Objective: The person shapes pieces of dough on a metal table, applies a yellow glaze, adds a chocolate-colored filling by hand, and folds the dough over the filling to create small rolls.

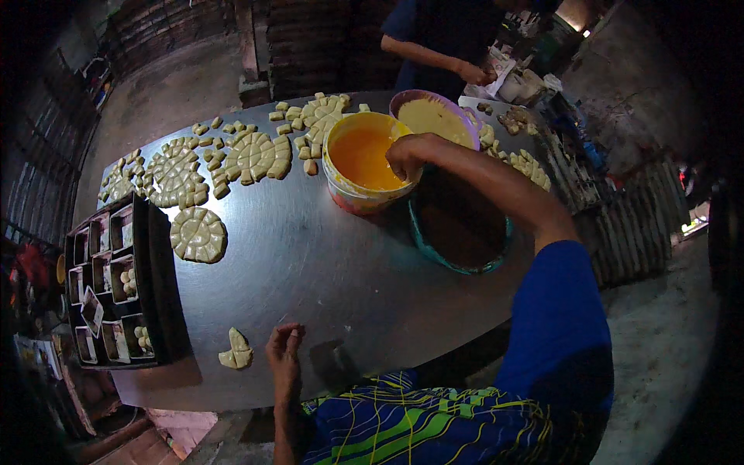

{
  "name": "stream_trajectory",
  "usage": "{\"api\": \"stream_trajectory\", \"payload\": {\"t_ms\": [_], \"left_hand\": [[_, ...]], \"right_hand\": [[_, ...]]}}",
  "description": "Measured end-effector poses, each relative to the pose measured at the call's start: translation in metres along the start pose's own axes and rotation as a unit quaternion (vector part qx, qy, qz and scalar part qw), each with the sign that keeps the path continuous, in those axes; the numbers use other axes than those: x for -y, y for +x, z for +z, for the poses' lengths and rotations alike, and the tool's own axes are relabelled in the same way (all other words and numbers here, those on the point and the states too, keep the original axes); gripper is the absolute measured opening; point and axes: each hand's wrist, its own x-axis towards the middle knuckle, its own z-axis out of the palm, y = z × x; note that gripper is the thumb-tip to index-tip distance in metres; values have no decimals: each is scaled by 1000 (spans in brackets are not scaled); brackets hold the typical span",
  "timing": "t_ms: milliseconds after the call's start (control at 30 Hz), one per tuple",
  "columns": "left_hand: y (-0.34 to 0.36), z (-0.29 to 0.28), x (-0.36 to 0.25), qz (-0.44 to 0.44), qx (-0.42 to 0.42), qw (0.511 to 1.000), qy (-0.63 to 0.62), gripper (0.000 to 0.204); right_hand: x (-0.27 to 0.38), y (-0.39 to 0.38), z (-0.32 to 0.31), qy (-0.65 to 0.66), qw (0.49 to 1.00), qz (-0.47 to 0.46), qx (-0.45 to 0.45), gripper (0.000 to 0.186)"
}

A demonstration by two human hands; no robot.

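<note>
My right hand (pixel 408 156) reaches over the rim of a yellow-lined bucket (pixel 349 183) of orange-yellow liquid (pixel 363 158). Its fingers are bent down and drawn together inside the bucket, and what they hold, if anything, is hidden. Low over the metal table's near edge is my left hand (pixel 285 359), its fingers curled together with nothing visible in them. To the left of it lies a small irregular piece of pale dough (pixel 236 350). A scored round of dough (pixel 198 235) rests farther off, beside a dark tray of rectangular tins (pixel 101 283), some with dough balls inside.
Cut dough rounds (pixel 256 155) and loose pieces line the far side of the metal table (pixel 310 271). Behind the bucket stands a purple tub (pixel 442 116) of pale batter; a teal-rimmed tub (pixel 465 270) with a dark inside is nearer. Another person's arm (pixel 434 58) works across the table.
</note>
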Motion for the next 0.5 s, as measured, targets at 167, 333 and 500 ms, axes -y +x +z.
{"api": "stream_trajectory", "payload": {"t_ms": [167,333,500], "left_hand": [[-7,-9,0,-27,-7,999,-26,20],[-4,2,-2,-99,63,987,-107,25],[1,46,-47,-184,224,894,-343,43]], "right_hand": [[30,-39,-33,128,992,6,6,34],[72,-90,-18,623,756,-176,-95,47],[234,-99,31,798,491,-292,-191,56]]}}
